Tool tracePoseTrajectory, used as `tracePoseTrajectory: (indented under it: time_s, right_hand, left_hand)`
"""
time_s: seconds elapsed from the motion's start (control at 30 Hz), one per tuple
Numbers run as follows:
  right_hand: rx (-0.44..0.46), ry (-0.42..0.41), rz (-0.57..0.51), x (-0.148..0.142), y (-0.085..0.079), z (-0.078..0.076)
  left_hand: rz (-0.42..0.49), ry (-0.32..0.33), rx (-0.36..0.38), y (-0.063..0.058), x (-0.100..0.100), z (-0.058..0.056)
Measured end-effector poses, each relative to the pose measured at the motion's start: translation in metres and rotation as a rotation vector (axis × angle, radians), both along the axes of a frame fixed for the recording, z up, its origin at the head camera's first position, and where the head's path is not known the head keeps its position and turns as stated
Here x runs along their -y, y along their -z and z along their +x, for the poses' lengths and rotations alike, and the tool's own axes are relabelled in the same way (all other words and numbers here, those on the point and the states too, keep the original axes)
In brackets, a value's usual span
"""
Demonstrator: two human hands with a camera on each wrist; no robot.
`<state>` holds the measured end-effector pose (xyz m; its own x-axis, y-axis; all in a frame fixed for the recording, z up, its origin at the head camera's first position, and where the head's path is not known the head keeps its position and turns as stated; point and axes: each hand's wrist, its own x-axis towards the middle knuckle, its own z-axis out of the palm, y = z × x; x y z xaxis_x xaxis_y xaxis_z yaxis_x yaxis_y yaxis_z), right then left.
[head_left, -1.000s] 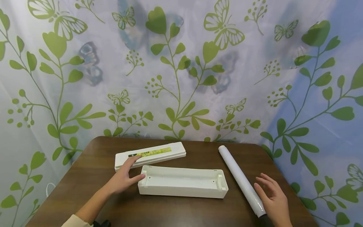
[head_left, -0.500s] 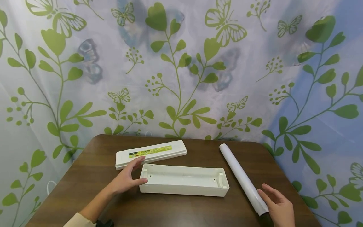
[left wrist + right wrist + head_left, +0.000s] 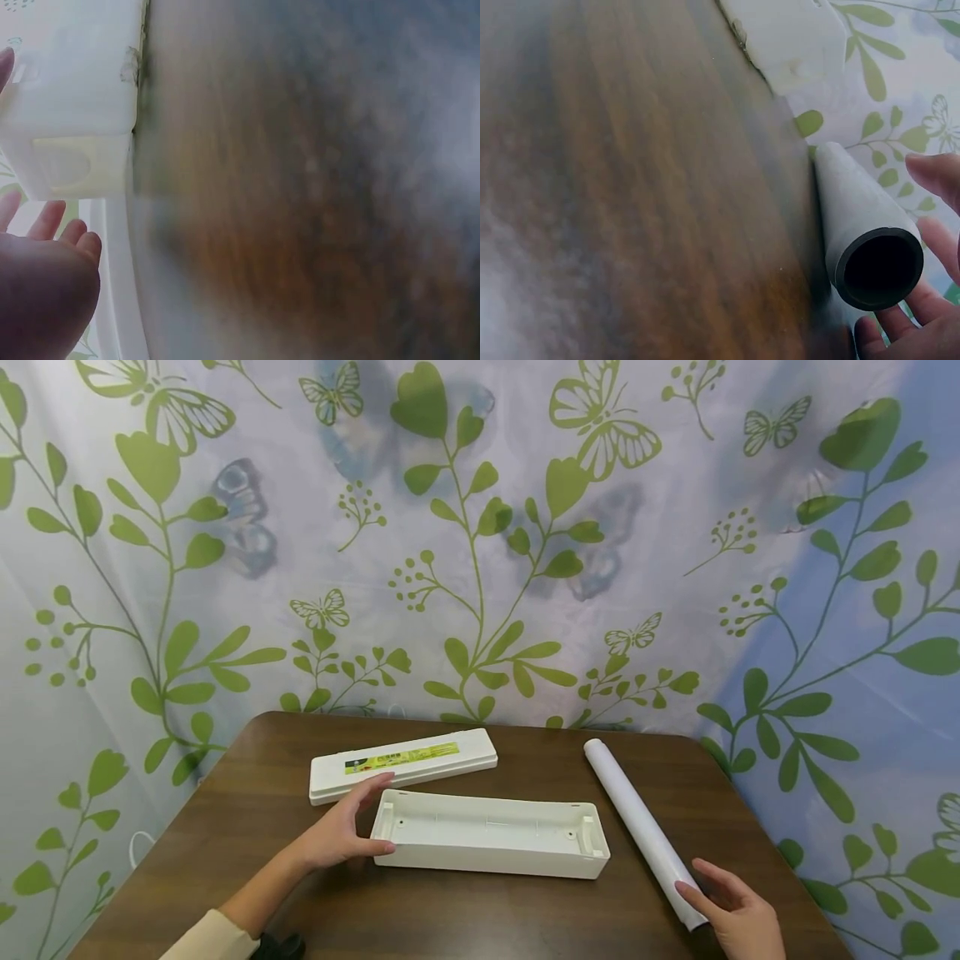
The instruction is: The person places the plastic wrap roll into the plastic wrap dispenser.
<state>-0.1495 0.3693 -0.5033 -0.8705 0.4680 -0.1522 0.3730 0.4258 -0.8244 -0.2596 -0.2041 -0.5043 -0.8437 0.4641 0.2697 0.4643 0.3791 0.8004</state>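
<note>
- Grip of the left hand [image 3: 341, 837] is spread, thumb and fingers wide apart about the left end of the white box [image 3: 491, 860]; the thumb lies at its near left corner, the fingers at the far left one. How firmly they touch it cannot be told.
- Right hand [image 3: 738, 914] lies low on the right, its grip also spread, thumb and fingers parted beside the near end of the white roll [image 3: 640, 827]. From the right wrist, the fingers sit close by the roll's side and below its end, and the thumb stands off.
- Left forearm reaches in from the near left, with a cream sleeve [image 3: 213, 937] and something black [image 3: 279, 947] at its cuff.
- White roll is smooth and slightly glossy, wound on a dark hollow tube [image 3: 840, 277]; it slants across the right of the worktop [image 3: 480, 914], from far and central to near and right.
- White box is long and rectangular, smooth-walled, lying mouth up at the centre. Inside show a pale floor, small round holes and moulded brackets at both ends.
- White lid [image 3: 427, 770], long and shallow, lies on the far left, just beyond the box, bearing a yellow-green label [image 3: 401, 758].
- Worktop is dark brown wood grain; behind it hangs a cloth [image 3: 525, 602] printed with green leaves and butterflies.
</note>
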Motion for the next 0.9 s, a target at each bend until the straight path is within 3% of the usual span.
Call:
tracePoseTrajectory:
  time_s: [0.4,0.6,0.9]
  right_hand:
    - [-0.077,-0.067,-0.079,0.004,0.003,0.004]
    - [-0.1,-0.076,-0.039,0.007,0.005,0.005]
    - [-0.064,-0.076,0.05,0.011,0.006,0.004]
  left_hand:
    - [0.107,0.15,0.184,0.001,0.006,-0.008]
    - [0.155,0.207,0.267,0.001,0.009,-0.008]
    - [0.176,0.255,0.359,0.0,0.009,-0.011]
